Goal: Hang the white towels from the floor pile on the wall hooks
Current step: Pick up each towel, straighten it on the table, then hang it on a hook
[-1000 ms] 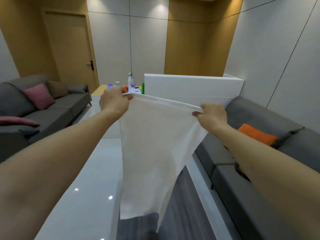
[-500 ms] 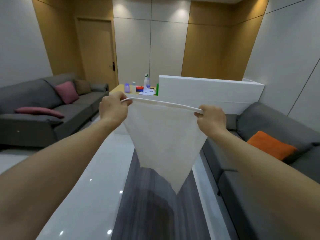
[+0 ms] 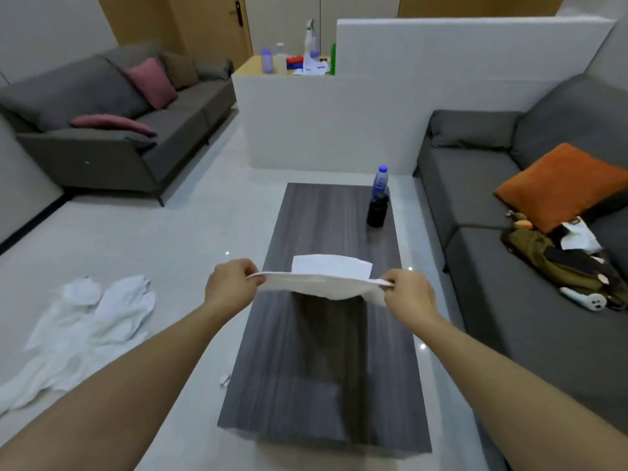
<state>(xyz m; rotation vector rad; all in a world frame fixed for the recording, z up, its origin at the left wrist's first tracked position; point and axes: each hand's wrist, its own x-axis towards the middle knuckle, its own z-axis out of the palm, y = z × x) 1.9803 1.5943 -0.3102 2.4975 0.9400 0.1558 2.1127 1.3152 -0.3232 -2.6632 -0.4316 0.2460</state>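
At the far left of the frame, a pile (image 3: 81, 331) of white towels is spread on the pale floor (image 3: 176, 253). At upper left a grey sofa (image 3: 112, 130) is seen with a pink cushion (image 3: 153, 83) on it. Left of centre, the left hand (image 3: 231, 287) is curled, and the left end of a towel (image 3: 326, 283) is pinched between its thumb and fingers. The towel is held at mid-frame above the near half of a dark wooden table (image 3: 326, 351), its long axis running left to right across the picture, nearly level. It is seen almost edge-on; its far part is laid flat away from the camera, and a fold sags below the stretched edge. Right of centre, the other end is pinched by the curled right hand (image 3: 407, 294). Two bottles (image 3: 378, 202) stand at the table's far right corner. At right a second grey sofa (image 3: 509, 300) carries an orange cushion (image 3: 564, 185) and a heap of olive fabric (image 3: 557, 263).
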